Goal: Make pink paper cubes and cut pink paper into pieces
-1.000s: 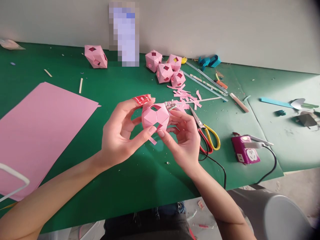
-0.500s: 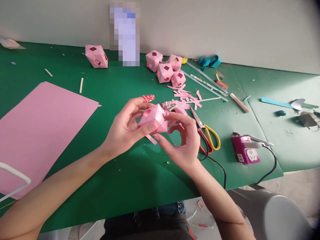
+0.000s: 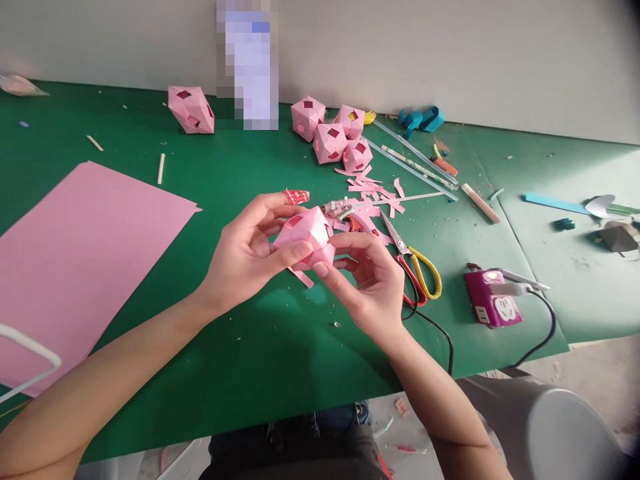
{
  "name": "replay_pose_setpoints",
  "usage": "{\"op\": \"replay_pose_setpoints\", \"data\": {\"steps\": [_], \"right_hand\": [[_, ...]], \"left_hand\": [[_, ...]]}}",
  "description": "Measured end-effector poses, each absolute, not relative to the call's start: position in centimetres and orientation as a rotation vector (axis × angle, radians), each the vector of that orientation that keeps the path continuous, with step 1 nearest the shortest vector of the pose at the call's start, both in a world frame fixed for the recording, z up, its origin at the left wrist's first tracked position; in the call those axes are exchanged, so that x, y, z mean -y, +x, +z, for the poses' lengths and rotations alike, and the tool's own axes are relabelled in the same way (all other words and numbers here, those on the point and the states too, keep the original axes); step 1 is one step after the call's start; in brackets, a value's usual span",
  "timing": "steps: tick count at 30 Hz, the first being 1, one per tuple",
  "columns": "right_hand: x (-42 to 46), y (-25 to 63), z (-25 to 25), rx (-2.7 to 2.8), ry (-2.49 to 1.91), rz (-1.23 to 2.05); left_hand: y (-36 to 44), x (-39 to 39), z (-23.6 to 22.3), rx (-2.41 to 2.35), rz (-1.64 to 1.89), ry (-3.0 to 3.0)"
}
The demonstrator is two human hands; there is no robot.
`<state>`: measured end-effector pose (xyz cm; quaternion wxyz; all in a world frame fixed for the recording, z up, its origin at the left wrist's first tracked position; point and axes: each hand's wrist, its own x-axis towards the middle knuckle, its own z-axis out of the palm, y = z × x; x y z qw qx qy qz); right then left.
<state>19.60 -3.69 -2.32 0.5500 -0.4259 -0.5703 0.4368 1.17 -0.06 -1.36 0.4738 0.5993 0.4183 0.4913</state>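
Observation:
A pink folded-paper ball (image 3: 306, 230) with cut-out openings is held between both hands above the green table. My left hand (image 3: 253, 240) wraps its left side, thumb across the front, and a red patterned wrap covers one fingertip. At its right side, my right hand (image 3: 367, 277) pinches the paper with thumb and fingers. Below the ball a pink strip (image 3: 303, 277) shows; whether it is joined to the ball I cannot tell. Just behind lie a glue gun (image 3: 340, 208), partly hidden, and pink paper scraps (image 3: 367, 187).
Scissors (image 3: 413, 260) with red and yellow handles lie right of my hands, beside a black cord. Further right sits a purple power socket (image 3: 493, 297). Pink sheets (image 3: 100, 233) cover the left. Several finished paper balls (image 3: 330, 143) stand at the back, another (image 3: 191, 110) further left.
The ball has turned slightly in my hands. My right thumb and fingers have closed onto its right side, where the edges now sit closer together.

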Motion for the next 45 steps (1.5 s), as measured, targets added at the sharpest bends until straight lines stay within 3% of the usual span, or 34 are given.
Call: {"op": "replay_pose_setpoints", "data": {"steps": [10, 24, 36, 45], "right_hand": [[3.3, 20.4, -1.6, 1.251, -1.046, 1.070], [1.5, 19.4, -6.4, 1.793, -1.380, 0.891], [0.5, 20.0, -4.4, 1.988, -1.438, 0.476], [-7.4, 17.0, -5.8, 2.447, -1.471, 0.138]], "left_hand": [[-0.1, -1.2, -1.3, -0.922, 1.171, 1.233], [-6.0, -6.7, -7.5, -1.106, 1.160, 1.297], [-11.6, -8.3, -10.5, -1.338, 1.031, 1.917], [-9.5, -6.8, -9.5, -1.156, 1.391, 2.112]]}}
